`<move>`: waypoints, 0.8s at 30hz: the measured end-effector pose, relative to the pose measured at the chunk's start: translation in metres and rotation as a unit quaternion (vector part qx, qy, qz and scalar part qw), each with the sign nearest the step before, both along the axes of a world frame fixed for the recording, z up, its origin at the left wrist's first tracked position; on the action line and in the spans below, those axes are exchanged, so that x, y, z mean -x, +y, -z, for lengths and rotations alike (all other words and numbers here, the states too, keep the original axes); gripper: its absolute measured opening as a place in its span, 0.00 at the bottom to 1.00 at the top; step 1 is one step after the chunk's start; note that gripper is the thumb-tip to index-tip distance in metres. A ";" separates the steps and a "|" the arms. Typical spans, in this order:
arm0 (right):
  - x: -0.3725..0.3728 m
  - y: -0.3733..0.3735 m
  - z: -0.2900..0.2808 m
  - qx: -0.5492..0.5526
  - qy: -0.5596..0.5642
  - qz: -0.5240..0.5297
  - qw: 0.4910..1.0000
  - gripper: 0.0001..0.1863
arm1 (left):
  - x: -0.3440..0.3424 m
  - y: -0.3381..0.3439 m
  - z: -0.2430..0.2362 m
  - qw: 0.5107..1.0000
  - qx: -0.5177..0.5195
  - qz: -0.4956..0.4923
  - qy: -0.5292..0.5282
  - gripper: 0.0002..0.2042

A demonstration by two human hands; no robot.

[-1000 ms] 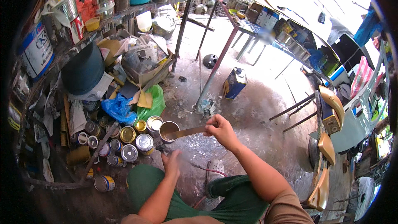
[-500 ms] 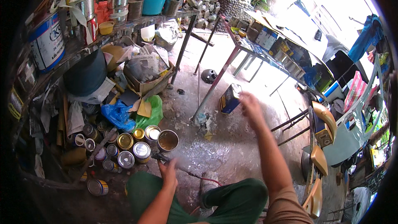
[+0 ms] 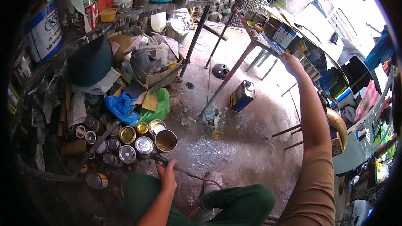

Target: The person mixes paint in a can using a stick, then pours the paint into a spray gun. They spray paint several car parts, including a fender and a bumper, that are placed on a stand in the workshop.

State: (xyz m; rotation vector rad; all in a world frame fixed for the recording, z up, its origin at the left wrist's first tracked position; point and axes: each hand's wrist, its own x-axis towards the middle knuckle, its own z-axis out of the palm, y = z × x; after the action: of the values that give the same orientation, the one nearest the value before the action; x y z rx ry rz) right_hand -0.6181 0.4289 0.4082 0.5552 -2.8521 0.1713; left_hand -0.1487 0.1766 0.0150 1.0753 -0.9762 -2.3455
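Left hand on a thin tool by the open tin, right hand up at the bench edge.

Left hand (image 3: 167,175) closed round a thin rod-like tool (image 3: 184,171) on the floor, its tip just beside the open tin (image 3: 166,140) at the edge of the can cluster (image 3: 125,140). Right hand (image 3: 291,63) stretched to the metal bench (image 3: 268,46) edge; grip state can't tell. Risk: with the body leaning away, the tool could knock the open tin over and spill it; blue rectangular can (image 3: 242,96) stands well apart.

I get strong daylight from the upper right, blown out to white glare there. The shelves (image 3: 63,37) at left sit dim, and the fisheye rim bends edges and goes black.
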 end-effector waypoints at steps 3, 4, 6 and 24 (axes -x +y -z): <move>-0.011 0.045 -0.001 -0.058 0.045 -0.004 0.997 0.19 | 0.009 0.011 -0.021 1.000 -0.029 0.005 0.005 0.35; -0.017 0.053 0.001 -0.065 0.061 -0.018 0.996 0.19 | 0.011 0.010 -0.030 0.999 -0.044 0.002 0.003 0.37; -0.026 0.060 -0.006 -0.040 0.036 -0.031 0.998 0.19 | 0.014 0.008 -0.036 0.999 -0.049 -0.001 -0.001 0.40; 0.067 0.103 0.006 0.414 -0.178 0.004 0.893 0.14 | 0.017 0.026 -0.015 0.999 -0.027 -0.006 0.034 0.40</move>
State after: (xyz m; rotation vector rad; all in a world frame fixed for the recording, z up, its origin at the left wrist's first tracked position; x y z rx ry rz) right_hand -0.6852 0.5318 0.4026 0.3356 -2.7047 1.5269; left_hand -0.1654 0.2025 0.0298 1.0106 -0.8844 -2.3957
